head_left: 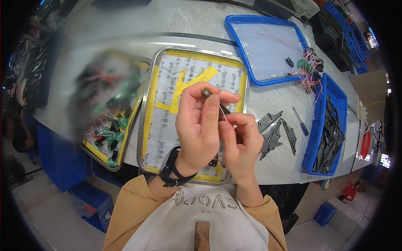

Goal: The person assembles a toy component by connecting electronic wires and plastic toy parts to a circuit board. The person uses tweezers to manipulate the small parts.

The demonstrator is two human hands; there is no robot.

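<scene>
Both hands are raised close together over a metal tray [147, 121] lined with printed paper and yellow tape. My left hand [197, 125], with a black strap at the wrist, is closed around a small dark part [225, 110] with thin wires. A small metallic tip [207, 91] shows between its thumb and index finger. My right hand [242, 140] pinches at the lower end of the same part, where a white wire [222, 112] runs down. The fingers hide most of the part, so its exact kind cannot be told. Other small wired pieces show partly below the hands.
At the left, another tray [101, 158] holds green round circuit boards with wires. Black flat plastic pieces [272, 136] and a screwdriver [300, 121] lie at right, beside a blue bin [307, 165] of black parts. A blue tray [261, 82] stands behind, with bundled wires [309, 69] at its corner.
</scene>
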